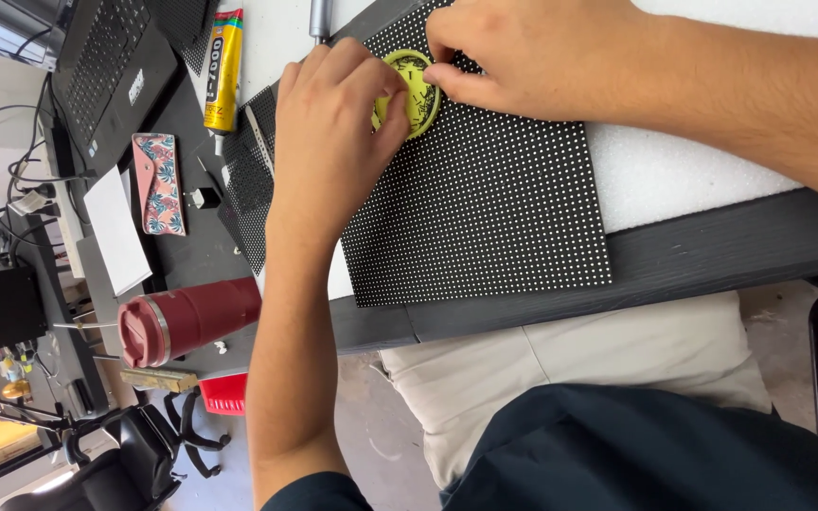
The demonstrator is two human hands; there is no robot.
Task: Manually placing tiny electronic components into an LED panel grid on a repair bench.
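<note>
Head view shows our two hands close together over a small round yellow-green tin (416,93) with black marks on its top. The fingers (376,90) of our left hand (328,142) are curled around the left side of the tin and touch its edge. The fingers (442,74) of our right hand (523,57) are pinched nearly closed at the top right edge of the tin. We cannot tell if they pinch the tin's rim or some tiny thing on it.

The tin sits on a flat black square panel covered in rows of tiny white dots (485,208). It is near the far edge of the panel. A second dotted black panel (250,180) pokes out from under our left hand. The panel lies partly on a white foam sheet (674,170), and both rest on the dark grey wooden tabletop (712,255).

Further left on the tabletop we see a yellow tube of glue (223,66), a small flat case with a pink and blue leaf pattern (158,182), a white paper pad (115,229) and a dark red travel mug with a lid (186,320) lying across the view. A black laptop (111,66) is beyond them. Near the mug is a small red tray (226,393).

Below the tabletop we see our light beige trousers (570,369) and dark blue shirt (655,449).
</note>
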